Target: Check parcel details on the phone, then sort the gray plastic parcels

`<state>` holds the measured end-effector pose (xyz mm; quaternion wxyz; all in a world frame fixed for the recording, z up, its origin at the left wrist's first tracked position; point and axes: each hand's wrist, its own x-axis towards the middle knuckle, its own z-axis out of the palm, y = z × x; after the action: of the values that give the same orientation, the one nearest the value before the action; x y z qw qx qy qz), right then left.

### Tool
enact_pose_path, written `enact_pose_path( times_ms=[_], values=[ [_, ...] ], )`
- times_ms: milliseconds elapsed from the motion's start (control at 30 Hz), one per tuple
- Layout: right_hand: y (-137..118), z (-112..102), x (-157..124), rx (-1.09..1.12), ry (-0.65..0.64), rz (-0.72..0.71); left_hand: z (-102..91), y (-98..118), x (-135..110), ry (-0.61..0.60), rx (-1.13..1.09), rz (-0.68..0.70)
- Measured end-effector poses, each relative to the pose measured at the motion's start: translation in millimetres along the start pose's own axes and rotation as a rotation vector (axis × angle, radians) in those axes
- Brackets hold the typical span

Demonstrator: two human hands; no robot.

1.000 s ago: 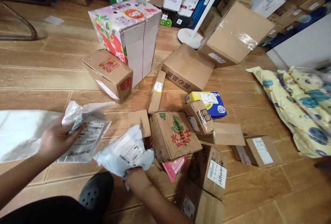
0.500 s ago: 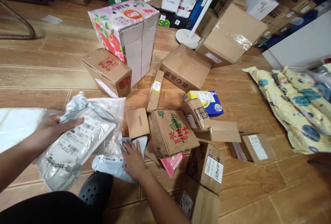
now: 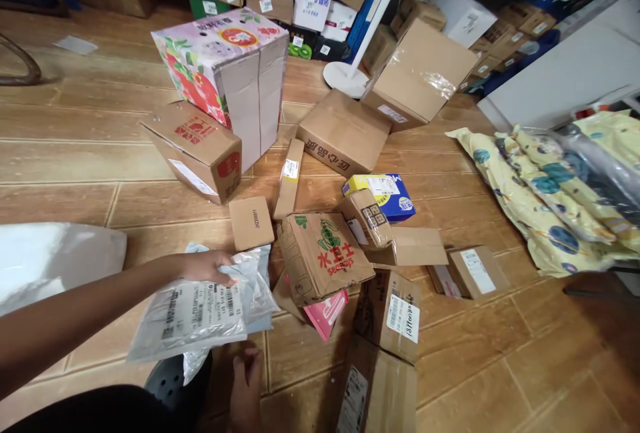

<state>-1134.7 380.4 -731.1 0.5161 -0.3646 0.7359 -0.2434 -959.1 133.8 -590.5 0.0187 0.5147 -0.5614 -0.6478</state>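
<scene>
My left hand point(image 3: 207, 267) grips several plastic mailer bags point(image 3: 200, 316) by their upper edge. The front one is clear and greyish, with a printed label facing up; pale blue bags show behind it. They hang over the floor beside a dark clog point(image 3: 173, 383). Low in the view, just right of the bags, is my right hand point(image 3: 246, 379). It holds nothing visible, its fingers loosely bent and the thumb apart. Close by lie a small cardboard box point(image 3: 251, 223) and a brown carton with green and red print point(image 3: 325, 256), a pink packet point(image 3: 327, 313) partly under the carton.
Taped boxes point(image 3: 385, 379) stand at the lower right, a blue-yellow box point(image 3: 395, 203) further back. A tall fruit-print carton point(image 3: 255, 99) stands behind. Patterned yellow bags point(image 3: 545, 213) lie at right, a white package point(image 3: 60, 253) at left. A white pole point(image 3: 383, 13) rises near the shelves.
My left hand has moved right with the mailer bags. My right hand has come away from the pale blue bag and drawn back toward me. The view has shifted slightly.
</scene>
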Motion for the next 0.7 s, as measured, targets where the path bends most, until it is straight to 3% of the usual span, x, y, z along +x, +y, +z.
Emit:
enact_pose_path(
  times_ms=[67,133,233,300,433,567,700],
  values=[
    [-5,-17,-3,0.032,0.097,-0.094,0.9,6,13,-0.086,0.121,0.053],
    [-29,-50,9,-0.029,0.176,-0.321,1.2,8,22,-0.088,0.253,0.104],
    [-72,-112,41,-0.324,0.208,-0.784,2.0,3,29,-0.062,0.437,0.196],
    [-87,-149,64,-0.580,0.215,-0.903,2.9,-4,32,-0.049,0.542,0.237],
    [-79,-191,100,-0.897,0.218,-0.867,4.2,-17,35,-0.041,0.671,0.266],
    [-76,-200,115,-1.024,0.185,-0.856,4.3,-19,35,-0.053,0.712,0.286],
    [-116,-204,93,-1.079,-0.062,-0.570,4.4,-20,34,-0.055,0.733,0.291]
  ],
)
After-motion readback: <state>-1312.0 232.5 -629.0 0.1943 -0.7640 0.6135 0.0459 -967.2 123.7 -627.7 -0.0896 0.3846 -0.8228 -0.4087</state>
